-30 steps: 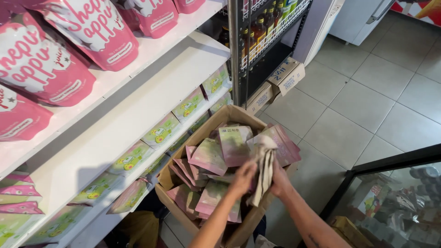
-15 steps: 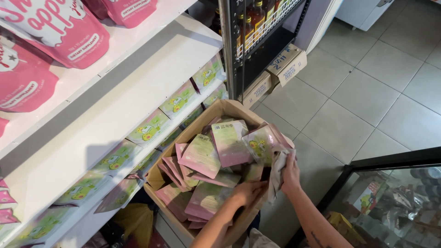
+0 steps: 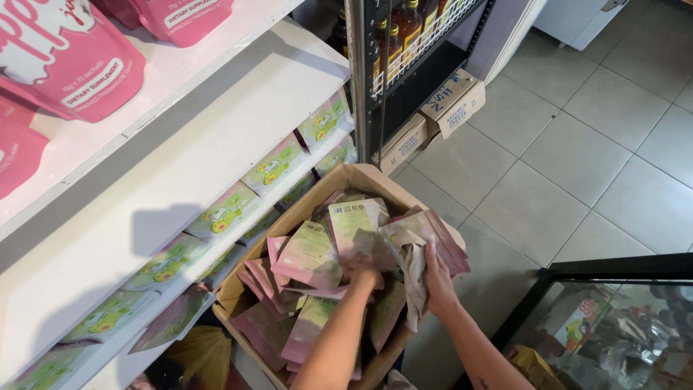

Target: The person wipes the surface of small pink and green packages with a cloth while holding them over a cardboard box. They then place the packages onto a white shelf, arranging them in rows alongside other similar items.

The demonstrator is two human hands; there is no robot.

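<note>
Open cardboard box [image 3: 242,303] on floor beside white shelf [image 3: 180,180], packed with pink-and-green pouches [image 3: 310,253]. Left hand [image 3: 367,276] reaches down among pouches, fingers hidden. Right hand [image 3: 437,278] grips beige cloth [image 3: 415,278] at box's right edge. Green sachets [image 3: 271,170] line shelf front. Wire rack of bottles [image 3: 401,29] behind.

Open box: brown cardboard box [image 3: 245,289] on the floor, full of flat pink-and-green pouches [image 3: 310,253].
Top shelf: big pink pouches [image 3: 65,65].
Lower shelf: green-and-pink packets [image 3: 274,162] in a row.
Rack foot: two shut cardboard cartons [image 3: 451,105].
</note>
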